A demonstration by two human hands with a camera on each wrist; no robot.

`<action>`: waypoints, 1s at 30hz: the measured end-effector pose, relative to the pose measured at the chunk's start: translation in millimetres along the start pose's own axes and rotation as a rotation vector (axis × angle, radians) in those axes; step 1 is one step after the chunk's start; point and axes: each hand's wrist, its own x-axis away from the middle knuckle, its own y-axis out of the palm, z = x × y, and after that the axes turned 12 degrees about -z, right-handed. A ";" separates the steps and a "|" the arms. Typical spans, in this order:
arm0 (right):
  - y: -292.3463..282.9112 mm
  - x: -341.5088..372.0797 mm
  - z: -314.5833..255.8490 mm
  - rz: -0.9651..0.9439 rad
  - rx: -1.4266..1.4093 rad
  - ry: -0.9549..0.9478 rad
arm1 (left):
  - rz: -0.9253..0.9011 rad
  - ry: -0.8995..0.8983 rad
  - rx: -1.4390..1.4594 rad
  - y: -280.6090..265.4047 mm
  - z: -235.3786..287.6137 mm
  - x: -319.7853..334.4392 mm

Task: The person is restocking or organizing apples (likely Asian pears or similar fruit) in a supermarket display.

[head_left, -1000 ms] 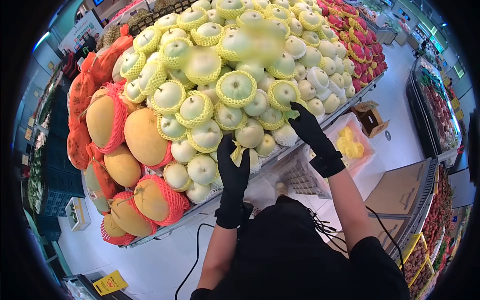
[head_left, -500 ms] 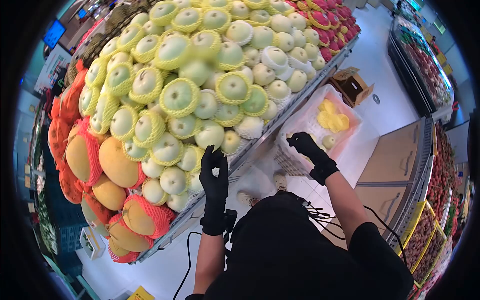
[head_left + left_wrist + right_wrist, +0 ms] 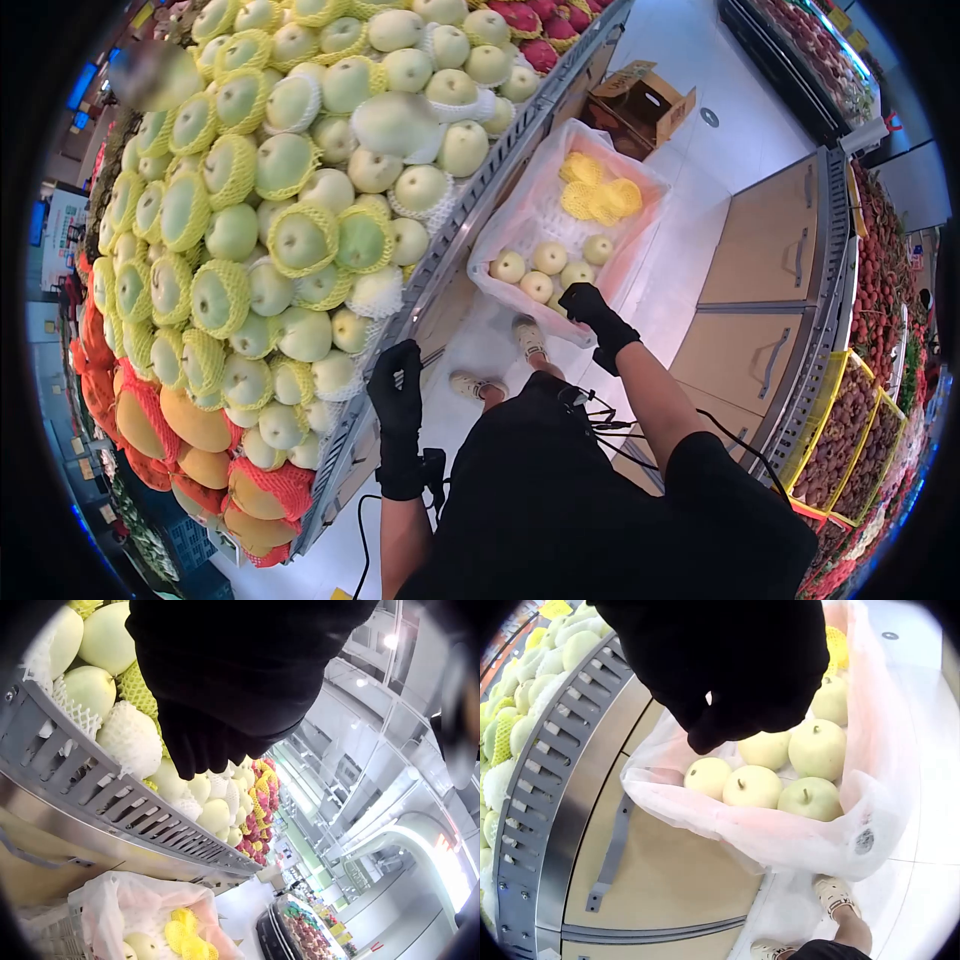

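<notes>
My left hand [image 3: 396,385], in a black glove, is beside the front rail of the fruit display. Its fingers are loosely curled, with nothing visible in them. Pale pears [image 3: 302,333], many in yellow or white foam nets, are piled just beyond it. In the right wrist view, my right hand [image 3: 727,667], also gloved, hangs with bent fingers over the near side of a plastic-lined crate [image 3: 727,825]. Below it, several bare pears [image 3: 751,786] lie in the crate; no fruit shows in that hand. Loose yellow foam nets [image 3: 600,190] lie at the crate's far end.
The display's slotted metal rail [image 3: 440,250] runs along my left. An open cardboard box [image 3: 640,105] stands beyond the crate. Cabinets [image 3: 760,250] with handles stand to my right, and cables hang by my waist. Orange-yellow melons [image 3: 195,420] sit at the display's near-left end.
The head view has swung right. My right hand has gone from the pears on the display to over the crate. My left hand has drawn back from the pears to the rail.
</notes>
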 end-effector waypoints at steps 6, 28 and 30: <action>-16.8 -10.4 25.5 0.243 0.492 0.089 | 0.000 -0.007 0.101 26.4 4.7 -2.5; -55.3 -94.8 104.5 0.076 0.315 0.684 | 0.182 -0.240 -0.036 42.5 18.3 -17.8; -70.3 -89.4 85.6 0.081 0.201 0.717 | 0.171 -0.274 -0.049 44.8 22.4 -18.0</action>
